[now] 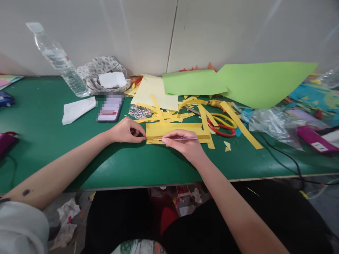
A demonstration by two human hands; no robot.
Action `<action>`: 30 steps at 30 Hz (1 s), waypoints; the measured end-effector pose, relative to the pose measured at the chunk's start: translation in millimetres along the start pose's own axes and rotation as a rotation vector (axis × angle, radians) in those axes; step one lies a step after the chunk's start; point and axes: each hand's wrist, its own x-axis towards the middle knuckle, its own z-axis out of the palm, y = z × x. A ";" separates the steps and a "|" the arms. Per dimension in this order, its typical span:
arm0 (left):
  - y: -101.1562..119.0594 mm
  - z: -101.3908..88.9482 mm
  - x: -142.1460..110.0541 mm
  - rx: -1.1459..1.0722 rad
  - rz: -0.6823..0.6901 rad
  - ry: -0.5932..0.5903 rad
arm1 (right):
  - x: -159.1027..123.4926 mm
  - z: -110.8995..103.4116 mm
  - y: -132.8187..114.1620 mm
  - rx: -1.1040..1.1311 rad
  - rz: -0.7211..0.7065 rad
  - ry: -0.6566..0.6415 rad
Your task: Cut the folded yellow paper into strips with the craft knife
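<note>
A folded yellow paper strip (pixel 174 127) lies near the front edge of the green table. My left hand (pixel 127 130) is at its left end, thumb and fingertips pinched together at the paper's edge. My right hand (pixel 185 143) rests over the strip, its fingers closed on a thin pink stick (pixel 185 138) that lies lengthwise along the paper, tip pointing left. Whether the stick is a pen or another slim tool, I cannot tell. Scissors (pixel 222 132) with red and yellow handles lie to the right, partly under loose yellow strips (pixel 242 125).
Behind my hands are a phone (pixel 109 108), a white tissue (pixel 78 110), a leaning water bottle (pixel 57 58) and a patterned cloth (pixel 102 67). Green card (pixel 251 83) and cream paper (pixel 152 90) lie at the back. Crumpled plastic (pixel 275 123) and a magenta tool (pixel 315 138) with a cable are rightward.
</note>
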 end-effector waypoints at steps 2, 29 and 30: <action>-0.5 0.3 0.3 0.010 0.008 0.017 | -0.6 0.9 -0.5 -0.004 -0.003 0.029; 5.1 -0.5 0.6 0.005 0.015 -0.034 | 1.1 5.6 2.3 0.000 -0.012 0.052; 5.4 -0.4 0.5 0.008 0.015 -0.032 | 1.2 5.6 2.3 0.001 -0.012 0.052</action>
